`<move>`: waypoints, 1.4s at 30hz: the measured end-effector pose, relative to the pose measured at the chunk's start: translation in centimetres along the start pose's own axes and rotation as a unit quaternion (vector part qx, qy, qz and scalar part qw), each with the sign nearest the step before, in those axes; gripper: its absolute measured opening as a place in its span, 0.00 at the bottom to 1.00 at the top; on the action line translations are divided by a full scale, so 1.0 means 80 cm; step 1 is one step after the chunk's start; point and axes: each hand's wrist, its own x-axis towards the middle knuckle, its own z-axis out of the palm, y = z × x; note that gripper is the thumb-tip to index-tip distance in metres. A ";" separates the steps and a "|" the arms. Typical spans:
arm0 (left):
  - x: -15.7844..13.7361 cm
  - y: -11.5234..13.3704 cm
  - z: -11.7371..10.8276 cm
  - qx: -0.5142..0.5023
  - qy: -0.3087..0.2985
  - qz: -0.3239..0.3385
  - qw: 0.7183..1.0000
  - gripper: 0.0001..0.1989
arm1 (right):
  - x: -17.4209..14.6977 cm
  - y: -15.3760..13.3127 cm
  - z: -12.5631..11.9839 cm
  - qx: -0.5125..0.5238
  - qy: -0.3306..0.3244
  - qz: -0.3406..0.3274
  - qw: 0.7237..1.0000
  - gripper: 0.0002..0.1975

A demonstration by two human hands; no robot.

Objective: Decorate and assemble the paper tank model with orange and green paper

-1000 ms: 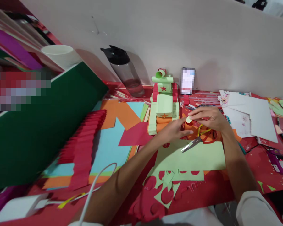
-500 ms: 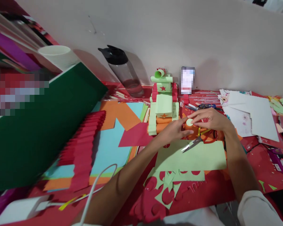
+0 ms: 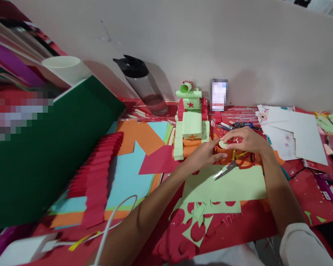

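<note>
A small light green paper circle (image 3: 222,144) sits against the end of an orange paper roll (image 3: 221,150). My right hand (image 3: 246,139) has its fingertips closed on the circle's edge from above. From the other side, my left hand (image 3: 202,156) grips the roll between thumb and fingers; part of the roll is hidden. Scissors (image 3: 226,171) with yellow and red handles lie partly spread below my right hand, on a light green paper sheet (image 3: 233,188). Just beyond my left hand stands a paper model (image 3: 192,123) of green, red and orange rolls with stars.
Colored sheets (image 3: 127,177) and pleated red paper (image 3: 100,177) lie to the left beside a leaning green board (image 3: 52,147). A bottle (image 3: 147,88) and phone (image 3: 219,95) stand at the wall. Cut scraps (image 3: 199,221) lie in front; white card (image 3: 308,133) is at right.
The paper circle looks more tilted under the right fingertips, which have shifted slightly to the left. The left hand stays almost in place; the view has moved a little.
</note>
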 end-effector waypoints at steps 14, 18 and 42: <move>0.001 -0.005 0.002 -0.003 -0.003 -0.005 1.000 0.26 | 0.000 -0.002 0.000 -0.008 -0.011 -0.034 0.999 0.06; 0.000 -0.002 0.000 -0.003 -0.001 -0.008 1.000 0.29 | 0.000 -0.002 -0.002 -0.035 -0.019 -0.035 0.999 0.15; 0.000 -0.003 0.003 0.014 -0.002 -0.029 0.999 0.21 | 0.005 -0.005 0.009 -0.101 -0.036 -0.015 0.994 0.19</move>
